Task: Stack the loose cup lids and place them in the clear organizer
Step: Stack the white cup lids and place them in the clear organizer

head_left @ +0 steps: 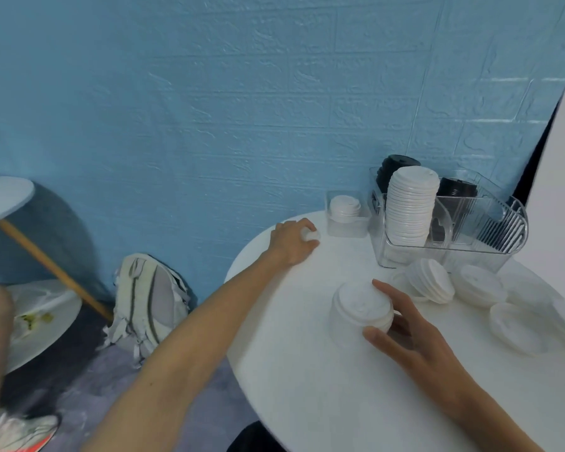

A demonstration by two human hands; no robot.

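On the round white table my right hand grips a short stack of white cup lids, thumb in front and fingers behind. My left hand rests near the table's far left edge, curled round a small white object. The clear organizer stands at the back right and holds a tall stack of white lids and black lids. Loose white lids lie in front of it, with more of them to the right.
A small clear box with a few white lids stands left of the organizer, against the blue wall. On the floor to the left lie a grey-white backpack and a low round table. A shoe shows at bottom left.
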